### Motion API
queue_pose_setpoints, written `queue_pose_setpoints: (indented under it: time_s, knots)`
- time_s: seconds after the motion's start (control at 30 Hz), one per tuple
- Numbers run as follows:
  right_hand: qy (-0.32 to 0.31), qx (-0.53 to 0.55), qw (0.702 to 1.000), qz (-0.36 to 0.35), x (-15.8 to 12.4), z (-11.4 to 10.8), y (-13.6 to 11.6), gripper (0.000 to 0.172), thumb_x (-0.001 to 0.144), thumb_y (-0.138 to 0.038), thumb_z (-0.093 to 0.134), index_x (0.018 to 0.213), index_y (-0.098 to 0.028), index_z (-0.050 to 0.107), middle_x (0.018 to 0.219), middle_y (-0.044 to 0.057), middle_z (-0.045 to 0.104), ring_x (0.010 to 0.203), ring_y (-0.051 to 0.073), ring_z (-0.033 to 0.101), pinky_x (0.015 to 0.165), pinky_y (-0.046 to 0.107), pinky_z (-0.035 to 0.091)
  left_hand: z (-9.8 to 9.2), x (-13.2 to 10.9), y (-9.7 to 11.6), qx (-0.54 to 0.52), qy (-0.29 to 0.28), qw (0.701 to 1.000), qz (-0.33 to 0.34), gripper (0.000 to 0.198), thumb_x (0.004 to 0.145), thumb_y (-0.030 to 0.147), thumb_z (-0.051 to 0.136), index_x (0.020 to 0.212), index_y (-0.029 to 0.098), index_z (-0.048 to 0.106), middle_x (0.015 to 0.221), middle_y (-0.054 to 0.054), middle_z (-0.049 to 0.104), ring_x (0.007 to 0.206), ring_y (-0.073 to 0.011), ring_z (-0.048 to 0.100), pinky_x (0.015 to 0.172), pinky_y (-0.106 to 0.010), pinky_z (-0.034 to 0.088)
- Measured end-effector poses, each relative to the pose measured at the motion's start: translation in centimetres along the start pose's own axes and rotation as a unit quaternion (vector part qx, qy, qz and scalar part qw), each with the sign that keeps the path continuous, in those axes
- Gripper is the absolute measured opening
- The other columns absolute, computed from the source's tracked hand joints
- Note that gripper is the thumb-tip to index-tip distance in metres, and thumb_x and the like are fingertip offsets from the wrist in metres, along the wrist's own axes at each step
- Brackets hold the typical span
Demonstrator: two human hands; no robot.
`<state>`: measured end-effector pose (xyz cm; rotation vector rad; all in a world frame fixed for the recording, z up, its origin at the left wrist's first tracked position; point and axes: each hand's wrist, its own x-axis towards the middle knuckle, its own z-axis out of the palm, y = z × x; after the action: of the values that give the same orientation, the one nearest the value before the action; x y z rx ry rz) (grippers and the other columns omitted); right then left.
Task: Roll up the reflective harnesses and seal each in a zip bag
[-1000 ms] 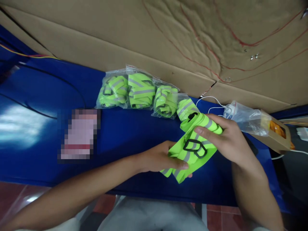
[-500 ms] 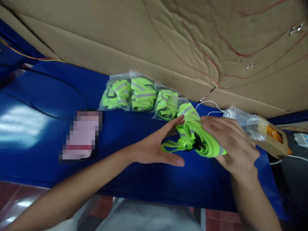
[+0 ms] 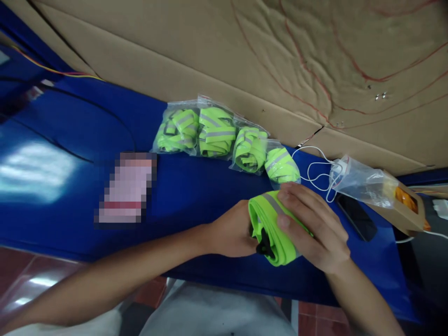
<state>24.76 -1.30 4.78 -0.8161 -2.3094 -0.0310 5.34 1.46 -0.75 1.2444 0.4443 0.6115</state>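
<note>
A rolled neon-green reflective strap (image 3: 276,233) with a grey stripe and a black buckle is held over the front of the blue table. My right hand (image 3: 317,226) is closed over its right side, thumb and fingers on the outer layer. My left hand (image 3: 233,233) grips the roll from the left; its fingers are hidden behind the band. Just beyond the hands lies a clear bag of green strap (image 3: 282,164). Further left in the same row are several similar bags, among them a bagged strap (image 3: 217,130) in the middle and a bagged strap (image 3: 178,128) at the end.
A pixelated phone-like object (image 3: 128,186) rests at the left on the blue table (image 3: 189,200). A dark phone (image 3: 357,217), a white cable (image 3: 315,177), a clear plastic bag (image 3: 364,184) and a cardboard box (image 3: 415,214) are at the right. A cardboard wall (image 3: 168,51) borders the back.
My left hand has closed in from open fingers onto the roll. The roll has come nearer and slightly left, and its loose ends no longer show. The dark phone at right is now uncovered.
</note>
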Motion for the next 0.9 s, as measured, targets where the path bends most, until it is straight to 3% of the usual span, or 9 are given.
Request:
queue_pose_setpoints:
  time_s: [0.1, 0.17, 0.23, 0.37, 0.5, 0.6, 0.73, 0.9]
  knots:
    - [-0.026, 0.018, 0.999, 0.033, -1.3, 0.2, 0.7, 0.067, 0.088, -0.008, 0.066, 0.149, -0.032, 0.053, 0.151, 0.004, 0.056, 0.136, 0.034, 0.057, 0.109, 0.055, 0.057, 0.7, 0.2, -0.8, -0.044, 0.047, 0.998, -0.004, 0.032, 0.074, 0.025, 0.074, 0.103, 0.013, 0.067, 0.103, -0.010, 0.075, 0.097, -0.0259, 0.068, 0.092, -0.035, 0.052]
    - [-0.039, 0.000, 0.997, 0.073, -1.7, 0.2, 0.9, 0.076, 0.090, -0.011, 0.067, 0.158, -0.033, 0.040, 0.151, 0.004, 0.056, 0.134, 0.034, 0.059, 0.108, 0.051, 0.057, 0.7, 0.4, -1.0, -0.080, 0.074, 0.993, -0.047, 0.028, 0.077, 0.027, 0.075, 0.099, 0.013, 0.066, 0.096, -0.007, 0.073, 0.090, -0.0221, 0.066, 0.086, -0.032, 0.052]
    - [-0.027, -0.025, 0.990, 0.138, -1.6, 0.2, 0.9, 0.071, 0.091, -0.018, 0.070, 0.155, -0.032, 0.045, 0.144, 0.005, 0.063, 0.126, 0.032, 0.066, 0.106, 0.045, 0.058, 0.3, 0.6, -0.7, -0.087, 0.050, 0.991, -0.090, 0.026, 0.080, 0.027, 0.076, 0.099, 0.013, 0.067, 0.094, -0.004, 0.072, 0.088, -0.0192, 0.065, 0.084, -0.030, 0.052]
    - [0.031, 0.004, 0.952, 0.303, -0.2, 0.3, 0.8, 0.045, 0.088, -0.031, 0.079, 0.131, -0.030, 0.068, 0.122, 0.003, 0.075, 0.101, 0.026, 0.075, 0.092, 0.036, 0.062, -0.9, 0.7, -0.1, -0.065, -0.034, 0.988, -0.136, 0.026, 0.083, 0.030, 0.075, 0.103, 0.015, 0.068, 0.090, -0.001, 0.069, 0.079, -0.0145, 0.061, 0.074, -0.025, 0.050]
    - [0.024, 0.152, 0.889, 0.430, 0.9, 0.3, 1.5, 0.029, 0.087, -0.040, 0.077, 0.112, -0.026, 0.075, 0.101, 0.000, 0.079, 0.086, 0.022, 0.075, 0.077, 0.033, 0.063, -1.3, 0.7, -0.1, -0.007, -0.052, 0.993, -0.106, 0.021, 0.089, 0.035, 0.071, 0.089, 0.015, 0.065, 0.071, 0.004, 0.059, 0.063, -0.0097, 0.050, 0.060, -0.020, 0.042]
    - [0.005, 0.245, 0.845, 0.476, 0.7, 0.2, 2.4, 0.025, 0.087, -0.044, 0.078, 0.103, -0.025, 0.077, 0.094, -0.001, 0.078, 0.085, 0.020, 0.074, 0.075, 0.030, 0.060, -1.5, 0.7, -0.2, 0.030, -0.070, 0.992, -0.097, 0.021, 0.090, 0.035, 0.070, 0.090, 0.015, 0.067, 0.074, 0.002, 0.062, 0.066, -0.0105, 0.053, 0.063, -0.021, 0.044]
    - [-0.026, 0.386, 0.758, 0.525, 0.4, 0.3, 3.0, 0.033, 0.084, -0.051, 0.078, 0.101, -0.023, 0.076, 0.100, 0.003, 0.079, 0.093, 0.023, 0.074, 0.075, 0.030, 0.060, -1.7, 0.5, 0.1, 0.049, -0.101, 0.989, -0.101, 0.026, 0.090, 0.039, 0.070, 0.093, 0.014, 0.072, 0.082, -0.001, 0.071, 0.072, -0.0139, 0.062, 0.068, -0.023, 0.049]
    - [-0.086, 0.476, 0.646, 0.590, 0.4, 1.3, 3.2, 0.051, 0.082, -0.066, 0.072, 0.106, -0.021, 0.075, 0.103, 0.009, 0.078, 0.099, 0.027, 0.075, 0.079, 0.036, 0.062, -1.4, 0.0, 0.9, 0.144, -0.128, 0.981, -0.032, 0.024, 0.095, 0.037, 0.066, 0.108, 0.018, 0.073, 0.108, -0.005, 0.076, 0.100, -0.0197, 0.068, 0.094, -0.029, 0.051]
